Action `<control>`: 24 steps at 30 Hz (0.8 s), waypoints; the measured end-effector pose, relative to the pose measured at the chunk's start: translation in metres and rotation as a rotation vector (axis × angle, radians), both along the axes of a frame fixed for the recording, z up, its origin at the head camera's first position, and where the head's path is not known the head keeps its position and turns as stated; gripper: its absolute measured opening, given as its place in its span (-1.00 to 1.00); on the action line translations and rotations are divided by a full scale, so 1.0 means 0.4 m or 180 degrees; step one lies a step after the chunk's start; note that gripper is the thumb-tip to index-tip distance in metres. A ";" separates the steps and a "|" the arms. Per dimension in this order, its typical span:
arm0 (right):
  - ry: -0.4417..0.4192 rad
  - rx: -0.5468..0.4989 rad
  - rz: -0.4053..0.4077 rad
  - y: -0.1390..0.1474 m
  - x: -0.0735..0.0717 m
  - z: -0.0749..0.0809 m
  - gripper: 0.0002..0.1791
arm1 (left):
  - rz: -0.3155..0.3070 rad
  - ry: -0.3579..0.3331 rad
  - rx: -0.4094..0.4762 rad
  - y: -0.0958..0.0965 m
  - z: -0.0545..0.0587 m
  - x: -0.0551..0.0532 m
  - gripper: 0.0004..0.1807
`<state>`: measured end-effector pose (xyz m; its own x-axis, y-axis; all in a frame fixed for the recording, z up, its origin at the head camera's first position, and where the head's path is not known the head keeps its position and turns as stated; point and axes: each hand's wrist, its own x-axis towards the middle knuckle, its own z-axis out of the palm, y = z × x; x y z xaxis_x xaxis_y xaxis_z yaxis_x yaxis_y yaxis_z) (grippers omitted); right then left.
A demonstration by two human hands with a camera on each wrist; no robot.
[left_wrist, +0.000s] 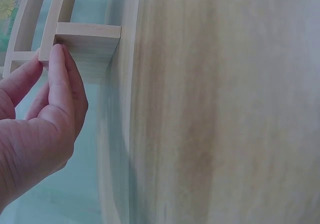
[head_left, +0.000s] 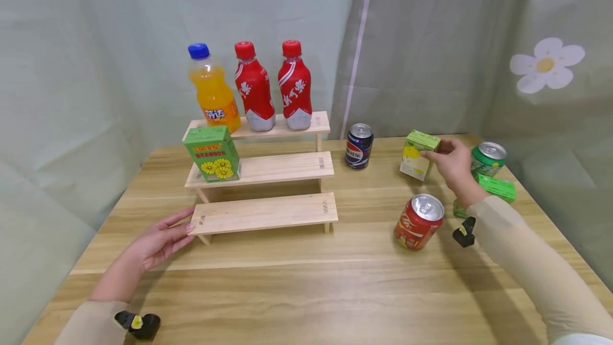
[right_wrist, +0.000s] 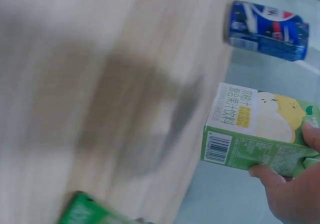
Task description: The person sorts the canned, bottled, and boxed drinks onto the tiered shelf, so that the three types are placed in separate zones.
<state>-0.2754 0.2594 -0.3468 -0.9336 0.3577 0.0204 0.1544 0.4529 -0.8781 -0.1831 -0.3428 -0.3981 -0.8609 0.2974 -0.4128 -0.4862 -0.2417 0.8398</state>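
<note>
Left hand (head_left: 158, 241) and right hand (head_left: 452, 164) are both pinching something. The left has its thumb and fingers gripping the left end of the lowest step (head_left: 263, 214) of a wooden step rack (head_left: 268, 168), which stands on the wood-grain worktop (head_left: 306, 292). The right is well off to the rack's right, thumb and fingers on a juice carton (head_left: 413, 158) with yellow fruit on its front; whether the carton's base touches the worktop I cannot tell. On the rack's top step, from left to right, stand an orange drink bottle (head_left: 214, 92) with a blue cap, a red bottle (head_left: 256, 92) and another red bottle (head_left: 295, 92). A flowered green carton (head_left: 215, 156) stands at the left end of the rack's middle step. Just to the rack's right, about level with its rear, is a dark blue can (head_left: 359, 147). Farther right of the rack, and nearer the person than the blue one, is a red can (head_left: 417, 225). Farthest from the rack on that side are a green can (head_left: 487, 159) and a plain green carton (head_left: 497, 188), the latter partly hidden by the right forearm. Curtains (head_left: 407, 68) hang behind the rack.
</note>
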 end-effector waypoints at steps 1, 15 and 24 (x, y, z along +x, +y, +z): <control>0.0016 0.0011 0.0011 -0.002 0.000 0.008 -0.31 | 0.0000 -0.0001 -0.0004 0.001 0.002 0.000 -0.59; 0.0160 0.0063 0.0283 -0.025 0.029 0.138 -0.25 | -0.0003 0.0011 0.0031 0.001 0.002 0.001 -0.58; 0.0334 -0.0085 0.0560 -0.072 0.044 0.206 -0.27 | -0.0030 0.0024 0.0066 0.002 0.003 -0.001 -0.58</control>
<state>-0.2580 0.2306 -0.2642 -0.9750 0.1911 0.1136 -0.0181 0.4410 -0.8973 -0.1834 -0.3419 -0.3968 -0.8611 0.3140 -0.3999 -0.4821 -0.2545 0.8383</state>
